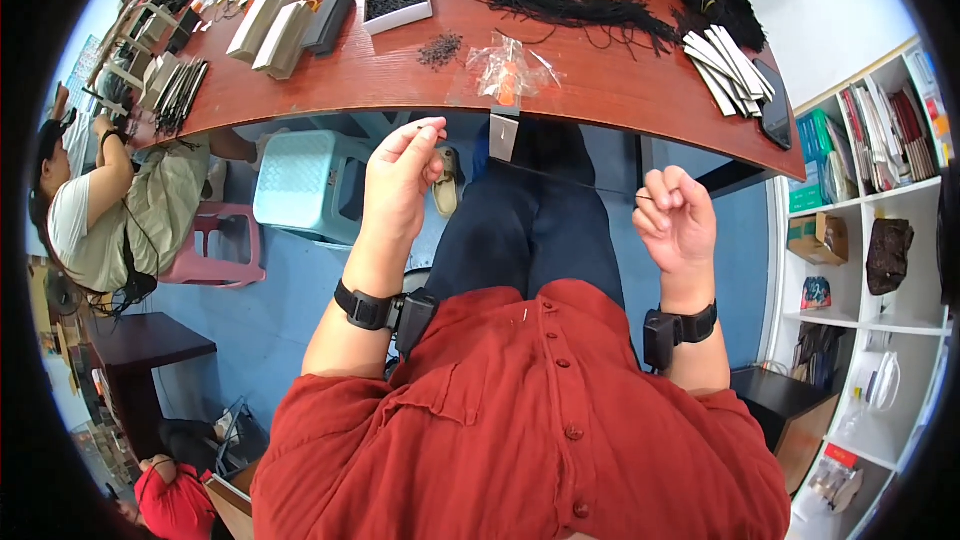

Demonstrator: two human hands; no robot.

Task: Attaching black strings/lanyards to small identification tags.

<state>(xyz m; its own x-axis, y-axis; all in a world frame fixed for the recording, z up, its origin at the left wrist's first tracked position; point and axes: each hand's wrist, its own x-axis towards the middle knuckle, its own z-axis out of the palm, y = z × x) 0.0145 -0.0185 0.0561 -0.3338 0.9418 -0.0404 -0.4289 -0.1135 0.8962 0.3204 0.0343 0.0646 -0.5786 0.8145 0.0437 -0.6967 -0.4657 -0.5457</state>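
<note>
A thin black cord (590, 186) runs from my right hand (675, 215) leftward to beneath a grey card tag (503, 139) at the table's front edge. My right fingers are curled closed on the cord. Left of the tag, my left hand (405, 170) is raised in a pinch; a tiny dark bit shows at its fingertips, too small to name. The tag sits by an orange piece (508, 88) covered with clear tape (530, 65) on the tabletop. Whether the cord passes through the tag cannot be made out.
On the red-brown table (380, 85) are a white box of small black pieces (396, 2), a black cord bundle (570, 5), white strips (725, 70) and stacked cards (270, 35). A blue stool (305, 175) stands left. Another person (110, 200) sits far left. Shelves (870, 200) stand right.
</note>
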